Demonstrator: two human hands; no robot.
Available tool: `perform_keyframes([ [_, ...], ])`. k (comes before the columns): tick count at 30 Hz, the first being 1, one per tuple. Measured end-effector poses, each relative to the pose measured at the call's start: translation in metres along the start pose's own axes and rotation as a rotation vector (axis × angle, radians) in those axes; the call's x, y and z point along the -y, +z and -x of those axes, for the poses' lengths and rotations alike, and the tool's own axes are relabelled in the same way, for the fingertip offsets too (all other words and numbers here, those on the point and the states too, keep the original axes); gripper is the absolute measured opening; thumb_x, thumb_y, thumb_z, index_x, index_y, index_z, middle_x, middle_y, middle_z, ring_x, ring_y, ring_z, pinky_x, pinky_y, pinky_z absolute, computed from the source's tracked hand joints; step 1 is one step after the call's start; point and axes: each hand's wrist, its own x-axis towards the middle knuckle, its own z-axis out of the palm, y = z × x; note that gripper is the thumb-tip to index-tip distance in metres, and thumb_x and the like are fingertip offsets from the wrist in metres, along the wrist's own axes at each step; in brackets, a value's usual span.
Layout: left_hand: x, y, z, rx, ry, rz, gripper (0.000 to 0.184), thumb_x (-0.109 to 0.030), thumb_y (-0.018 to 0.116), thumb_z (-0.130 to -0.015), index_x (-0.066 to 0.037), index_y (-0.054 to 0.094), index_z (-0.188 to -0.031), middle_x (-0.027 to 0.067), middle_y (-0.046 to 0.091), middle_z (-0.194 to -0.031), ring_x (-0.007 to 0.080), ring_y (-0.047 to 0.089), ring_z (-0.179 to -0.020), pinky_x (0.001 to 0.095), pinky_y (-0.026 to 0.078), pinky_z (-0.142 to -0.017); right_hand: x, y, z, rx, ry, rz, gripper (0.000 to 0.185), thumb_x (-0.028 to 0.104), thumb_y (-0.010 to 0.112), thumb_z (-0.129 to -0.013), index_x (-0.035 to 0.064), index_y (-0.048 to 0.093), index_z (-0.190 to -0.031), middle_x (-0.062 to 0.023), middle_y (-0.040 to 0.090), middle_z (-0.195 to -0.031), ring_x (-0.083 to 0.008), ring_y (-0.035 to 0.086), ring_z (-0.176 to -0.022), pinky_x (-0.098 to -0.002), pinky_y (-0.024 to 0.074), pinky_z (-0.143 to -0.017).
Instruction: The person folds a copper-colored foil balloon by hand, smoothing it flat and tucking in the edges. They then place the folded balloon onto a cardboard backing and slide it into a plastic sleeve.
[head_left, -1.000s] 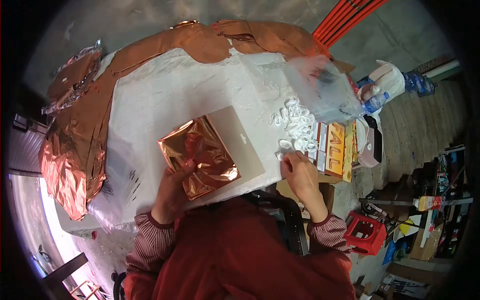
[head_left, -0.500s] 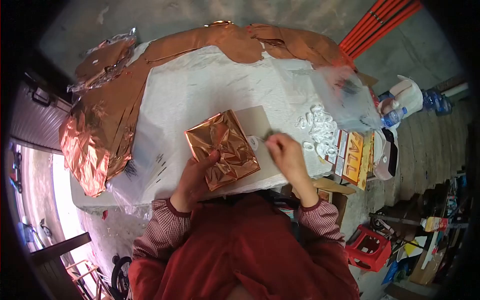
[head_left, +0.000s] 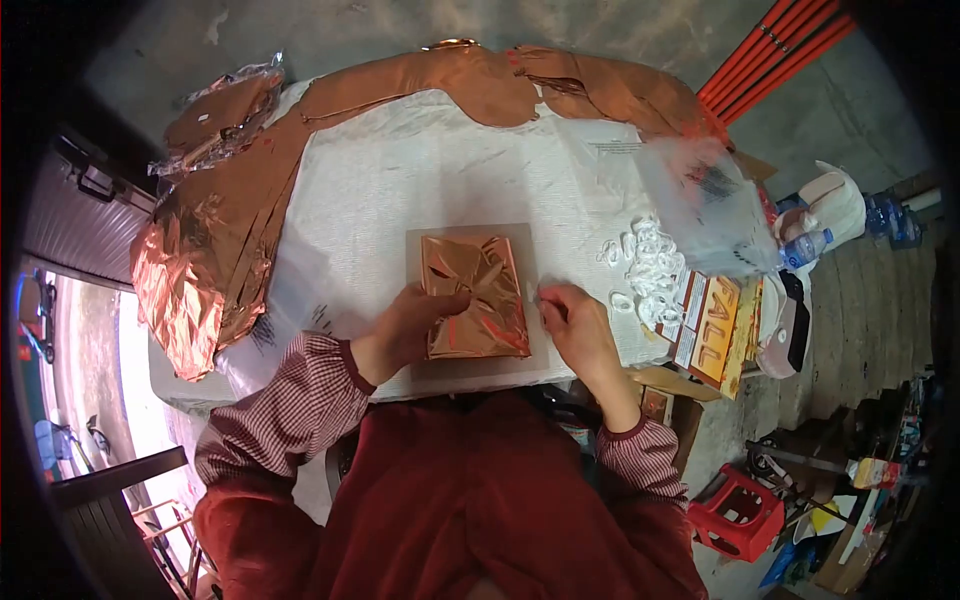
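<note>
My left hand (head_left: 412,325) grips the left side of a folded copper-coloured foil piece (head_left: 485,320), its thumb lying on top. Under the foil is a larger greyish card (head_left: 415,255), squared to the table's front edge. Just right of the card, my right hand (head_left: 575,325) is closed, thumb and index finger pinched at the card's right edge; a small whitish thing shows at the fingertips, too small to make out. Further right lies a pile of white looped pieces (head_left: 652,270).
Brown and copper sheets (head_left: 400,85) line the table's back and left edges. Clear plastic bags (head_left: 705,210) and a box marked FALL (head_left: 718,325) are at the right. A red stool (head_left: 738,512) stands on the floor.
My right hand has gone from the white pile to the card's right edge, carrying a small white piece. The foil and card have turned from tilted to straight under my left hand.
</note>
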Motion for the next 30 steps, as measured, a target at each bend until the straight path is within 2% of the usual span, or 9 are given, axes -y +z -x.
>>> perform_keyframes([
  [6, -0.005, 0.002, -0.008, -0.091, -0.071, -0.092, 0.037, -0.002, 0.059, -0.091, 0.006, 0.048, -0.125, 0.0184, 0.061, -0.116, 0.0285, 0.066, -0.099, 0.0434, 0.058, -0.085, 0.001, 0.003, -0.015, -0.11, -0.166, 0.04, 0.017, 0.002, 0.057, -0.088, -0.0002, 0.063, -0.103, -0.0187, 0.064, -0.099, -0.036, 0.063, -0.083, -0.0366, 0.0503, -0.071],
  [9, 0.001, -0.002, -0.012, -0.098, -0.077, -0.068, 0.036, 0.0, 0.059, -0.09, 0.005, 0.049, -0.124, 0.0176, 0.061, -0.116, 0.0281, 0.066, -0.099, 0.0439, 0.058, -0.085, 0.006, 0.015, -0.024, -0.095, -0.268, -0.003, 0.028, 0.004, 0.055, -0.089, 0.0018, 0.059, -0.117, -0.0205, 0.059, -0.116, -0.0373, 0.059, -0.101, -0.0383, 0.0486, -0.084],
  [14, 0.0, 0.01, -0.007, -0.201, -0.043, -0.077, 0.032, 0.003, 0.056, -0.091, 0.002, 0.053, -0.122, 0.0137, 0.063, -0.114, 0.0242, 0.067, -0.095, 0.0388, 0.058, -0.082, 0.016, 0.042, -0.025, 0.089, -0.38, 0.303, 0.059, 0.031, 0.048, -0.096, -0.0044, 0.034, -0.141, -0.024, 0.039, -0.143, -0.0388, 0.035, -0.134, -0.0483, 0.0274, -0.11],
  [21, 0.002, 0.001, 0.009, -0.152, -0.041, -0.081, 0.033, 0.002, 0.057, -0.091, 0.002, 0.053, -0.123, 0.0107, 0.065, -0.11, 0.0194, 0.066, -0.096, 0.0323, 0.057, -0.081, 0.014, 0.049, -0.023, 0.123, -0.421, 0.404, 0.075, 0.049, 0.049, -0.093, -0.0067, 0.033, -0.14, -0.0259, 0.037, -0.144, -0.0374, 0.03, -0.138, -0.0504, 0.0244, -0.112],
  [24, -0.005, -0.007, 0.035, -0.223, 0.168, -0.304, 0.031, -0.006, 0.059, -0.092, -0.001, 0.056, -0.122, 0.0107, 0.064, -0.109, 0.0193, 0.062, -0.101, 0.0321, 0.052, -0.086, 0.013, 0.049, -0.023, 0.133, -0.424, 0.4, 0.078, 0.051, 0.049, -0.092, -0.0074, 0.032, -0.141, -0.0258, 0.035, -0.145, -0.0374, 0.028, -0.139, -0.0504, 0.0234, -0.112],
  [26, -0.014, -0.008, 0.052, -0.424, 0.662, -1.054, 0.04, -0.008, 0.061, -0.09, -0.003, 0.053, -0.128, 0.0171, 0.057, -0.124, 0.0256, 0.055, -0.116, 0.0354, 0.045, -0.097, 0.015, 0.048, -0.022, 0.162, -0.398, 0.426, 0.079, 0.05, 0.053, -0.089, -0.0039, 0.031, -0.143, -0.0244, 0.033, -0.147, -0.0379, 0.028, -0.139, -0.0516, 0.0222, -0.112],
  [27, -0.018, -0.009, 0.051, -0.332, 0.645, -1.217, 0.056, -0.015, 0.069, -0.085, 0.0, 0.047, -0.134, 0.0226, 0.045, -0.137, 0.0332, 0.044, -0.129, 0.0409, 0.038, -0.105, 0.015, 0.049, -0.022, 0.169, -0.4, 0.421, 0.079, 0.05, 0.053, -0.089, -0.0039, 0.031, -0.143, -0.0244, 0.033, -0.147, -0.0379, 0.028, -0.139, -0.0516, 0.0222, -0.112],
  [28, -0.019, -0.004, 0.048, -0.339, 0.644, -1.215, 0.056, -0.015, 0.069, -0.085, 0.0, 0.047, -0.134, 0.0226, 0.045, -0.137, 0.0332, 0.044, -0.129, 0.0409, 0.038, -0.105, 0.014, 0.049, -0.022, 0.173, -0.397, 0.434, 0.078, 0.05, 0.053, -0.09, -0.0036, 0.032, -0.143, -0.0244, 0.033, -0.147, -0.0378, 0.028, -0.139, -0.052, 0.0223, -0.112],
  [30, -0.014, 0.016, 0.032, -0.154, 0.758, -1.701, 0.076, -0.023, 0.074, -0.081, 0.006, 0.035, -0.14, 0.0227, 0.035, -0.146, 0.0335, 0.032, -0.138, 0.0421, 0.03, -0.112, 0.015, 0.05, -0.023, 0.18, -0.389, 0.449, 0.077, 0.049, 0.053, -0.09, -0.0033, 0.032, -0.143, -0.0244, 0.033, -0.147, -0.0377, 0.028, -0.139, -0.0523, 0.0224, -0.112],
])
